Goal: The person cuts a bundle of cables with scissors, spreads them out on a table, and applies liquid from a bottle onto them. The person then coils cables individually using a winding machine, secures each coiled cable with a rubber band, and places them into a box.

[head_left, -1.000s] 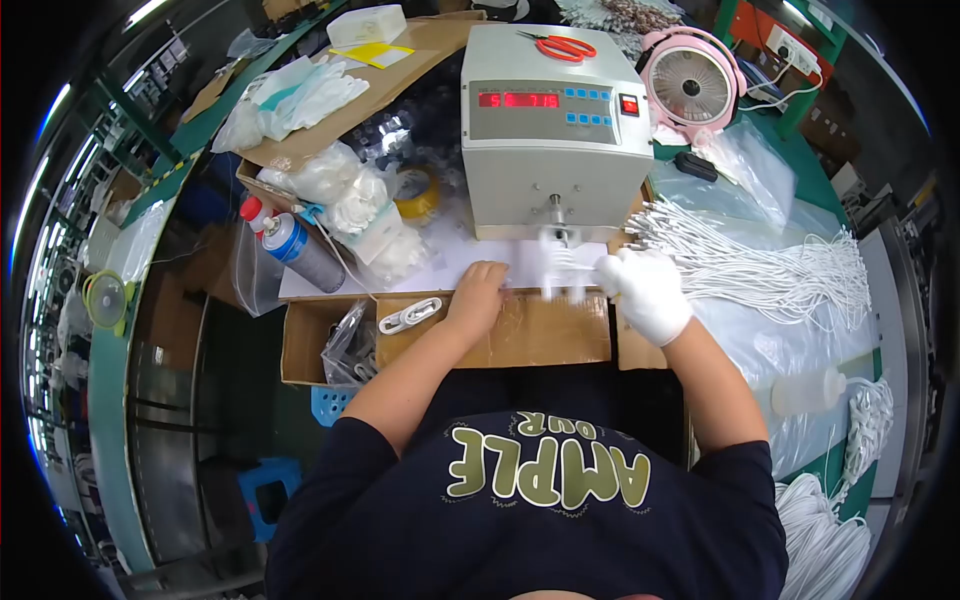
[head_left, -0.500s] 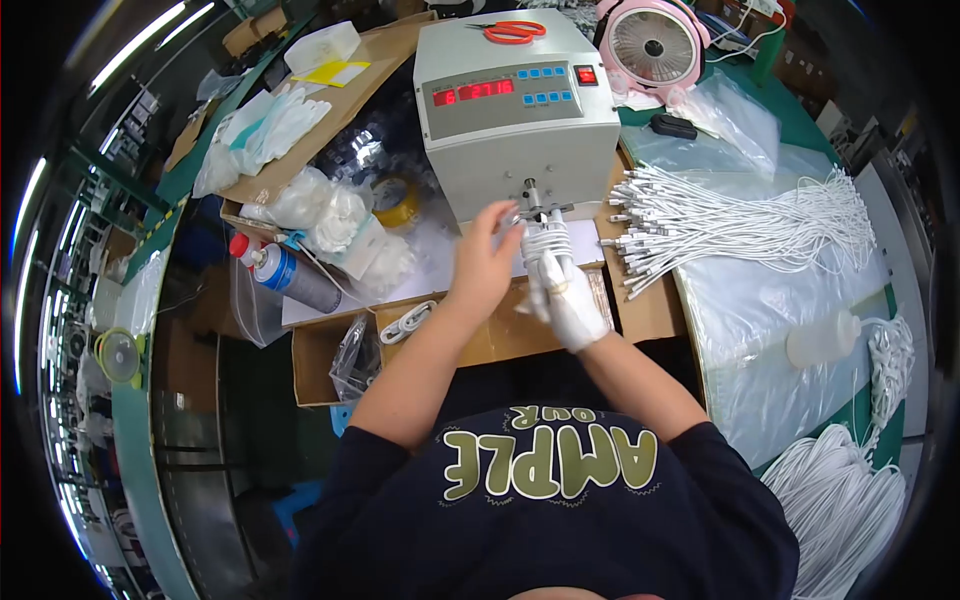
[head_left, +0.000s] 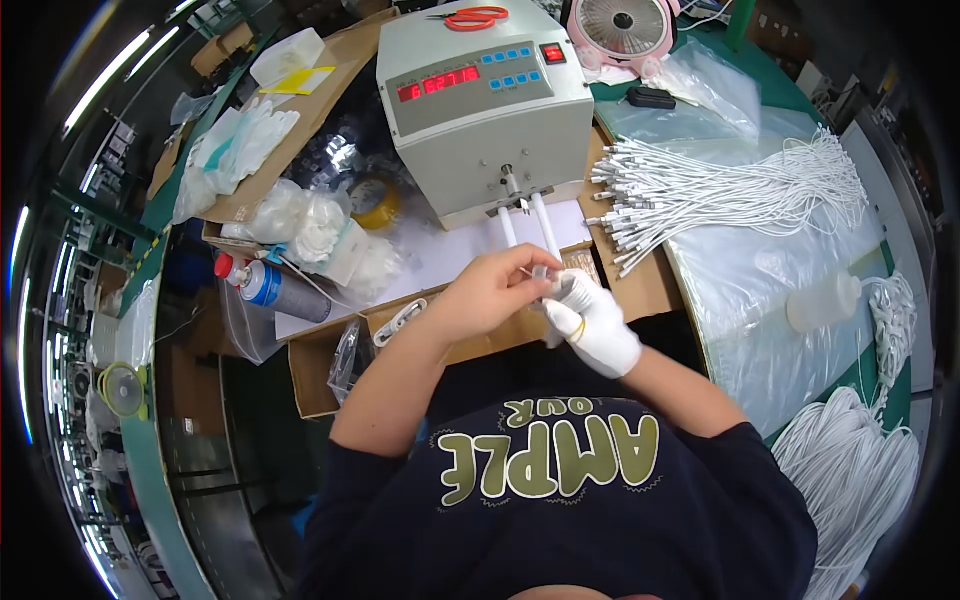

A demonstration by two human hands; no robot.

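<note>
My right hand (head_left: 592, 325), in a white glove, is wrapped round a small coil of white cable (head_left: 573, 292) in front of the winding machine. The bare fingers of my left hand (head_left: 497, 290) are pinched at the coil's left side; what they grip is too small to make out. Two white prongs (head_left: 545, 225) stick out from the grey machine (head_left: 490, 130) with no cable round them. Its red display is lit.
Red scissors (head_left: 475, 17) lie on the machine, with a pink fan (head_left: 622, 27) behind. Many white cables (head_left: 730, 195) are spread at right, near a translucent bottle (head_left: 825, 302). A spray can (head_left: 283, 292), yellow tape (head_left: 374, 203) and an open cardboard box (head_left: 312, 375) are at left.
The cable coil has come off the prongs and moved toward my body in my gloved right hand. My left hand has moved down with it, and the camera view has shifted.
</note>
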